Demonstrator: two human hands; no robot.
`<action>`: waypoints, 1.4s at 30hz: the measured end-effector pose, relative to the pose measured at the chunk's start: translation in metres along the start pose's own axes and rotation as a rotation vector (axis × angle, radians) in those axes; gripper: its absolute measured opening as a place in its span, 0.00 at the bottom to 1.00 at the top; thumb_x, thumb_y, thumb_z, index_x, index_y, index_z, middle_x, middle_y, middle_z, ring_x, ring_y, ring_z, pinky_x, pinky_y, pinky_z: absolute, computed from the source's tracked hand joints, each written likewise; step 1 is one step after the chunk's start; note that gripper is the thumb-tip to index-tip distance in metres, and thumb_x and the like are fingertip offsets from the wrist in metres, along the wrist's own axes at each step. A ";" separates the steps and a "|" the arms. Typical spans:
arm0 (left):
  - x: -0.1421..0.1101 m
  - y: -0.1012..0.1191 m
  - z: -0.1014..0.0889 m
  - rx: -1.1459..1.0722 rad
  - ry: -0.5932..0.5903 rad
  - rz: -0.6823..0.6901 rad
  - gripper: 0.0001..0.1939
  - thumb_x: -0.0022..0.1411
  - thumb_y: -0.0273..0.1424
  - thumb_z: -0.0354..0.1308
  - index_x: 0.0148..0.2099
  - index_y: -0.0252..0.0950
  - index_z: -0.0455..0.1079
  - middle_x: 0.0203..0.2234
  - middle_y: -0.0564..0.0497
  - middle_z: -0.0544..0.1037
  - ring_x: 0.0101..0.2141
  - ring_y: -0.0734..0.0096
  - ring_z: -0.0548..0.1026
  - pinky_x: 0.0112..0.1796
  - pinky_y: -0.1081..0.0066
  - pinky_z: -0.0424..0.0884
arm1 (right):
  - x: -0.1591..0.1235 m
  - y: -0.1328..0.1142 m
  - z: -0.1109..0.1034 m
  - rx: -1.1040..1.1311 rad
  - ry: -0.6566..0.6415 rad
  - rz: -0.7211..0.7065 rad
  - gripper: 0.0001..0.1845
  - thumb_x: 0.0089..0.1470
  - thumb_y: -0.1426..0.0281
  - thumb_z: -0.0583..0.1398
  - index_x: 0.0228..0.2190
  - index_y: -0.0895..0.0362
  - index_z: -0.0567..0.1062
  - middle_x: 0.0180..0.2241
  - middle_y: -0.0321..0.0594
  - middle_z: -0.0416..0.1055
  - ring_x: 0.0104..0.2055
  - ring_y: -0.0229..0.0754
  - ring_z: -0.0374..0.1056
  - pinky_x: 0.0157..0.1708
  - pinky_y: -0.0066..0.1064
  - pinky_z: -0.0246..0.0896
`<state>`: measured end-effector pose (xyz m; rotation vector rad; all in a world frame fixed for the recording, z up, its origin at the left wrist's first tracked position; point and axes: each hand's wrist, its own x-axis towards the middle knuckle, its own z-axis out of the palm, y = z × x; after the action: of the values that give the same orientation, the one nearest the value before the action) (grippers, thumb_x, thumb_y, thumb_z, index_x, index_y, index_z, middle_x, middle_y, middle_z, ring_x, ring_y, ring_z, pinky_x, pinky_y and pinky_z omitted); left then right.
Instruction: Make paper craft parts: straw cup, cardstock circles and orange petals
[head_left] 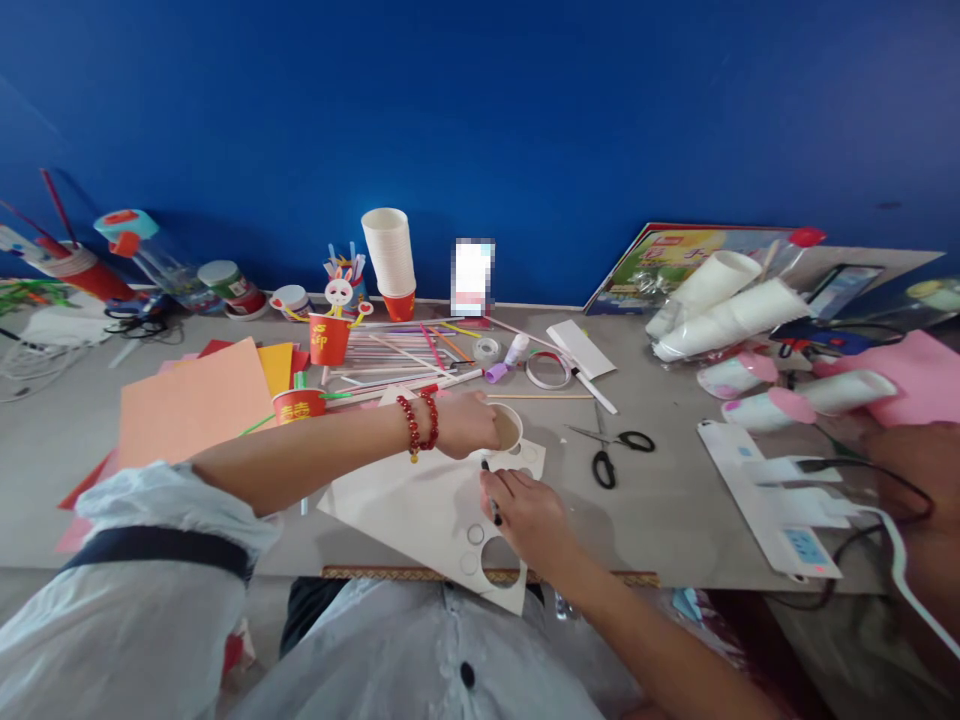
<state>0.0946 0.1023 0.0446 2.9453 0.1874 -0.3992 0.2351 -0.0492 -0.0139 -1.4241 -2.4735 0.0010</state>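
Note:
My left hand, with red bead bracelets at the wrist, is closed on the near-left side of a white paper cup. The cup's mouth faces up, and it rests over a white sheet of card. A black marker pen is gripped in my right hand, its tip by the cup's near edge. Drawn circles and a round cut-out hole show on the card, whose corner hangs past the table edge. Scissors with black handles lie spread to the right of the cup.
Straws and sticks lie behind my hands. Coloured paper and red cups are at left. A stack of white cups stands against the blue wall. At right are a power strip and another person's arm.

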 end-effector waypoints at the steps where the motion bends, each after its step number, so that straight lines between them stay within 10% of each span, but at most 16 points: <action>1: 0.000 0.000 -0.001 -0.016 0.001 -0.014 0.12 0.51 0.17 0.60 0.33 0.39 0.76 0.29 0.46 0.80 0.35 0.60 0.75 0.48 0.57 0.64 | -0.003 0.002 -0.003 0.066 0.052 -0.006 0.11 0.55 0.79 0.57 0.39 0.56 0.74 0.28 0.41 0.75 0.32 0.45 0.72 0.31 0.34 0.65; 5: 0.000 0.001 -0.002 -0.020 -0.017 -0.020 0.12 0.50 0.17 0.59 0.33 0.39 0.75 0.28 0.46 0.79 0.36 0.59 0.75 0.49 0.57 0.64 | -0.014 0.019 -0.021 0.434 0.257 0.114 0.09 0.60 0.71 0.54 0.32 0.52 0.74 0.26 0.40 0.75 0.29 0.44 0.72 0.32 0.35 0.66; 11: 0.003 -0.001 0.000 0.039 -0.100 -0.025 0.17 0.52 0.19 0.58 0.42 0.41 0.77 0.33 0.45 0.80 0.37 0.59 0.75 0.52 0.55 0.63 | 0.005 0.074 -0.035 0.976 0.458 0.681 0.15 0.62 0.56 0.55 0.33 0.54 0.72 0.21 0.36 0.72 0.19 0.38 0.64 0.17 0.27 0.58; 21: -0.001 0.010 -0.011 -0.019 -0.133 -0.092 0.20 0.54 0.21 0.56 0.48 0.39 0.76 0.40 0.42 0.79 0.44 0.56 0.75 0.59 0.47 0.55 | 0.062 0.092 -0.013 1.219 0.272 0.597 0.19 0.57 0.52 0.59 0.39 0.54 0.71 0.26 0.36 0.75 0.21 0.37 0.67 0.20 0.27 0.64; 27: 0.000 0.012 -0.011 -0.031 -0.145 -0.114 0.17 0.51 0.22 0.57 0.44 0.38 0.76 0.37 0.43 0.80 0.43 0.55 0.75 0.60 0.45 0.53 | 0.034 0.084 0.009 0.949 0.365 0.466 0.13 0.65 0.60 0.53 0.41 0.53 0.72 0.36 0.42 0.77 0.35 0.44 0.74 0.38 0.36 0.71; 35: 0.000 0.019 -0.020 -0.005 -0.139 -0.133 0.07 0.52 0.26 0.57 0.35 0.37 0.75 0.32 0.44 0.80 0.38 0.56 0.76 0.60 0.46 0.54 | -0.037 0.066 0.018 0.203 0.066 0.031 0.23 0.56 0.81 0.51 0.50 0.54 0.71 0.55 0.46 0.73 0.56 0.52 0.68 0.53 0.47 0.66; 42: -0.003 0.023 -0.021 -0.010 -0.124 -0.149 0.10 0.54 0.29 0.56 0.37 0.35 0.76 0.32 0.42 0.80 0.38 0.54 0.77 0.60 0.46 0.53 | -0.046 0.057 0.026 0.011 0.059 -0.017 0.21 0.59 0.80 0.53 0.51 0.55 0.72 0.60 0.45 0.68 0.60 0.51 0.65 0.59 0.47 0.62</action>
<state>0.1008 0.0828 0.0684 2.8937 0.3928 -0.5974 0.2992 -0.0556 -0.0578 -1.3788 -2.4341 -0.0311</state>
